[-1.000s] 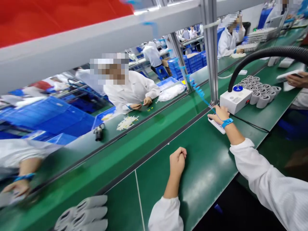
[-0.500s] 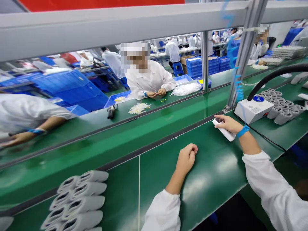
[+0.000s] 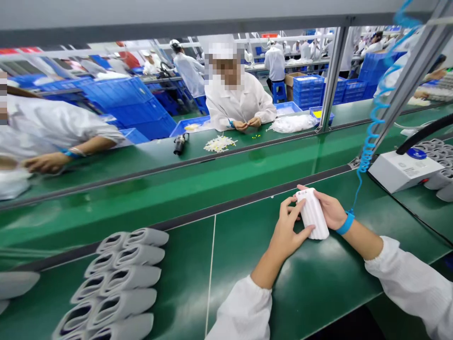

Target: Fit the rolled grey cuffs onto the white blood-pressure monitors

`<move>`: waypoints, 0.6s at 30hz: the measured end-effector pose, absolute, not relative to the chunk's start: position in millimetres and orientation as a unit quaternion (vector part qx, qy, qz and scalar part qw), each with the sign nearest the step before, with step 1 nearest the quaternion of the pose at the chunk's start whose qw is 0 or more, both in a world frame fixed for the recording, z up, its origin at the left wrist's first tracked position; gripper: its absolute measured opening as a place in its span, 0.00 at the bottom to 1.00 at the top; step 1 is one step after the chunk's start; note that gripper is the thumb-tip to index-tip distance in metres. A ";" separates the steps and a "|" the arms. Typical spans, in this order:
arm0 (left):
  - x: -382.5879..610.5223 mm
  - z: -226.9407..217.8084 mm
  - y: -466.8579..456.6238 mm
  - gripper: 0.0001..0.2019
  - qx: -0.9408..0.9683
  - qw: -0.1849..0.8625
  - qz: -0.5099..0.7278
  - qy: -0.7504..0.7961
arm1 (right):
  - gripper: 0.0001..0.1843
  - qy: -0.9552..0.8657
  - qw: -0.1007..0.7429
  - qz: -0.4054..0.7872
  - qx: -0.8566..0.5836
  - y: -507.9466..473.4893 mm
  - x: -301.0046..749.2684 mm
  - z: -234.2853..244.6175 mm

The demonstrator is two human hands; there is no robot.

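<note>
White ribbed plastic takes centre stage in the head view: a white ribbed casing (image 3: 312, 213) sits between both hands, just above the green bench mat (image 3: 339, 278), right in the middle of the near bench. Its long axis runs near to far, with the far end leaning slightly left and the ridges following its length. The left hand (image 3: 286, 233) closes in from the near side, fingers spread around the casing's left flank. The right hand (image 3: 329, 212) comes in from the right, narrowly cupped, its fingers reaching around the far end. Both forearms angle inward from white sleeves, and a blue wrist strap (image 3: 345, 223) circles the right wrist. A blue coiled cord (image 3: 366, 156) climbs from it toward the far right. Just right of the hands stands a white box unit (image 3: 403, 174) with a round blue top. Over on the near left, grey slotted sleeves (image 3: 116, 288) lie stacked in rows. Across the bench, a co-worker (image 3: 240, 99) works both hands over tiny yellow pieces.
</note>
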State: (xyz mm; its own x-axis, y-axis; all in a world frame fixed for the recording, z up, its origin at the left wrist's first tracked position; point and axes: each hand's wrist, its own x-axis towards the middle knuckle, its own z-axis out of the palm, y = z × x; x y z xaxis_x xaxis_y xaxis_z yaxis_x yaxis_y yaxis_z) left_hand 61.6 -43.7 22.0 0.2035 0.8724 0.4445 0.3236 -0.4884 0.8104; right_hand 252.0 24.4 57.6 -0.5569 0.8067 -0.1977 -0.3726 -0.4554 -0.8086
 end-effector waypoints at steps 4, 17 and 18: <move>61.9 25.0 -44.1 0.36 0.710 0.308 0.476 0.417 | 0.39 -0.382 0.365 0.792 -0.306 25.1 256.3 59.5; 80.5 31.8 -64.2 0.50 0.646 0.397 0.506 0.412 | 0.42 -0.402 0.437 0.731 -0.335 5.0 242.4 60.2; 82.0 29.4 -65.6 0.47 0.626 0.423 0.514 0.407 | 0.43 -0.432 0.432 0.717 -0.335 5.5 243.1 59.0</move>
State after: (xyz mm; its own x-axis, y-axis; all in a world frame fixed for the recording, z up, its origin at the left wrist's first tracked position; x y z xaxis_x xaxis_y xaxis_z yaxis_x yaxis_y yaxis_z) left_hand 82.0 -65.6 29.4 0.1408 0.9440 0.2984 0.0756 -0.3108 0.9475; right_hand 243.1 5.5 59.0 -0.4018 0.9093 -0.1083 -0.3299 -0.2540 -0.9092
